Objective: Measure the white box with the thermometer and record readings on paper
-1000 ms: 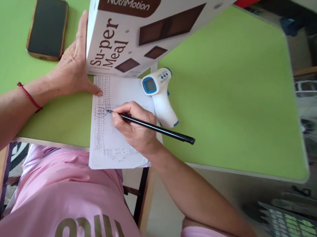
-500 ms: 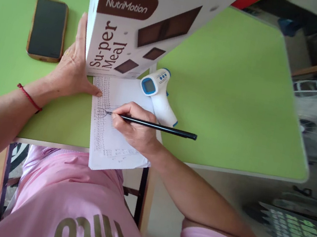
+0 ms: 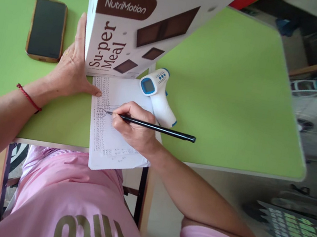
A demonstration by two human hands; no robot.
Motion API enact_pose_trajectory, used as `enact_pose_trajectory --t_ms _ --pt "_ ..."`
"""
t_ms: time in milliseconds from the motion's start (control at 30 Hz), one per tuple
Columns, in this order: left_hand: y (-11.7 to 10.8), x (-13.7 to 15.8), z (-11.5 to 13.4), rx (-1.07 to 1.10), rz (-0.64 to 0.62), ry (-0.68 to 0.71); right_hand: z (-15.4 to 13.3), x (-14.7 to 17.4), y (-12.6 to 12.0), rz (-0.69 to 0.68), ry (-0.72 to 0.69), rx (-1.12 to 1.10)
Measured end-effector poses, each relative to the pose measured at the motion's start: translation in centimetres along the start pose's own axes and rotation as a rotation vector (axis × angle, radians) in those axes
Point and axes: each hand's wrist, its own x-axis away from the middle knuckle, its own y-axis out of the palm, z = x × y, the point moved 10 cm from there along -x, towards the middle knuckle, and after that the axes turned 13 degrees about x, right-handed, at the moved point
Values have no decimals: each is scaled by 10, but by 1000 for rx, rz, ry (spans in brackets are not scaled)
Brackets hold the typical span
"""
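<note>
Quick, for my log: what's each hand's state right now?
Left hand: open, against the box, thumb on the paper.
Right hand: closed, holding the pen.

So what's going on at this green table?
A person's right hand holds a black pen, its tip beside a looped mark on the written-on paper. The left hand is against a white box, its thumb on the paper. A phone lies nearby.

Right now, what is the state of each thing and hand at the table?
Smartphone: face up, screen dark
NutriMotion box: standing
Infrared thermometer: lying, display without readable digits
Black pen: gripped by right hand
Paper: written on, overhanging table edge
Left hand: spread, thumb on paper
</note>
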Motion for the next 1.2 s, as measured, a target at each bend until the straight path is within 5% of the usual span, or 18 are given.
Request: enact_pose_trajectory --t_ms 1200 --pt "-2 0 -4 54 37 70 5 2 -9 90 26 77"
